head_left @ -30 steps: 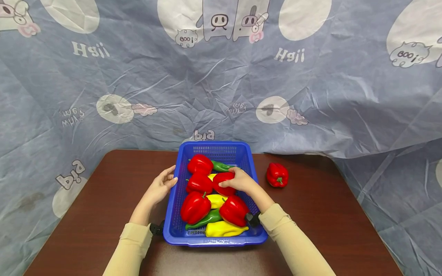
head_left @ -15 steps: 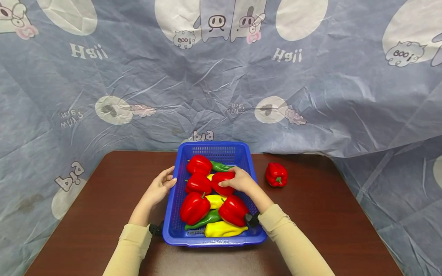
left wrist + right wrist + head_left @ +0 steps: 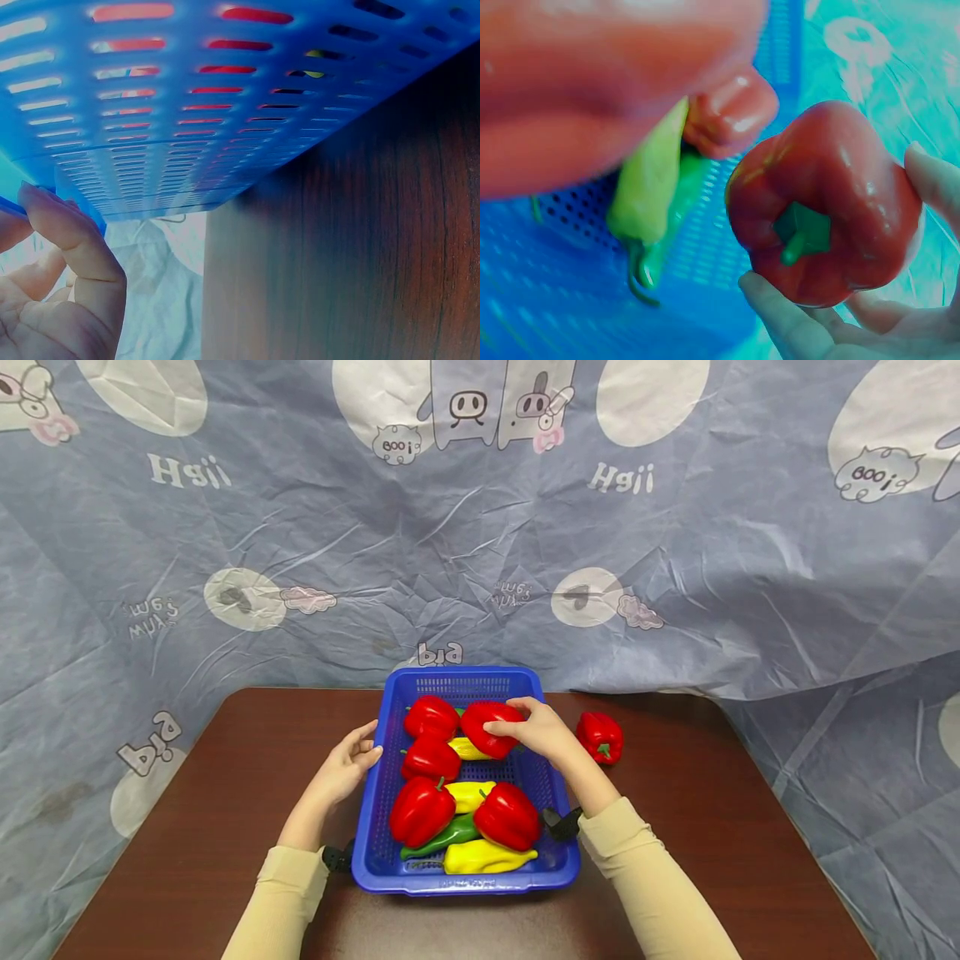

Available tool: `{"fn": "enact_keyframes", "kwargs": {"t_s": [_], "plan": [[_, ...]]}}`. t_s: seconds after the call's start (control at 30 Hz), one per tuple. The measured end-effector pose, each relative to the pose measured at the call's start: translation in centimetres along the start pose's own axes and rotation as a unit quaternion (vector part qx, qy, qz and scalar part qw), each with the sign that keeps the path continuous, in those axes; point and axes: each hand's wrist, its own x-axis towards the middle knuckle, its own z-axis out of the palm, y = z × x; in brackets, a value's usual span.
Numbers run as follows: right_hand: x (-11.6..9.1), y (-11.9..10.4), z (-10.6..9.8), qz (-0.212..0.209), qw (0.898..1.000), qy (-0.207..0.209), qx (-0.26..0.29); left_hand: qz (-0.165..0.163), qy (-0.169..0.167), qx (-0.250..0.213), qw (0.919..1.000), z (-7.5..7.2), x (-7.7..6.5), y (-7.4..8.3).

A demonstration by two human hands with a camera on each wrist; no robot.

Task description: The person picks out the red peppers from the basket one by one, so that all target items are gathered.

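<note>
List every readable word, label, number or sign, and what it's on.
"Hgii", twice: cloth backdrop.
"BOO¡", twice: cloth backdrop, inside outlined clouds.
Roughly "bia", twice: lower cloth backdrop, apparently flipped, not certain.
Small lettering, twice, mid cloth backdrop: too unclear to read.
Embossing on the near rim of the blue plastic basket: too small to read.

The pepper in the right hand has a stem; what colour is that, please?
Green; the stem shows best in the right wrist view.
</note>
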Motion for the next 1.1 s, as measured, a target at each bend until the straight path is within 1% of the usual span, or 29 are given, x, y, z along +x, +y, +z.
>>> {"fn": "enact_keyframes", "kwargs": {"t_s": [0.23, 0.43, 0.57, 0.7, 0.83, 0.9, 1.1], "plan": [[-0.6, -0.3, -2.9, 0.009, 0.997, 0.018, 0.081, 0.0, -0.001, -0.006, 1.0, -0.2, 0.0, 0.1], [-0.7, 0.3, -5.0, 0.013, 0.99, 0.04, 0.138, -0.002, 0.001, -0.005, 1.0, -0.2, 0.0, 0.2], [-0.8, 1.0, -6.5, 0.009, 0.982, 0.066, 0.175, 0.002, 0.001, -0.007, 1.0, -0.2, 0.1, 0.1], [-1.0, 2.0, -8.0, 0.009, 0.976, 0.095, 0.197, 0.003, 0.002, -0.003, 1.0, -0.2, 0.1, 0.0], [-1.2, 3.3, -9.4, 0.018, 0.968, 0.114, 0.224, -0.002, 0.006, -0.008, 1.0, -0.1, 0.1, -0.1], [-1.3, 4.1, -10.0, 0.024, 0.962, 0.122, 0.243, -0.001, 0.005, -0.008, 1.0, 0.0, 0.1, -0.1], [-1.8, 6.6, -11.6, 0.04, 0.948, 0.156, 0.275, 0.001, 0.003, -0.011, 0.9999, 0.0, 0.1, -0.1]]}}
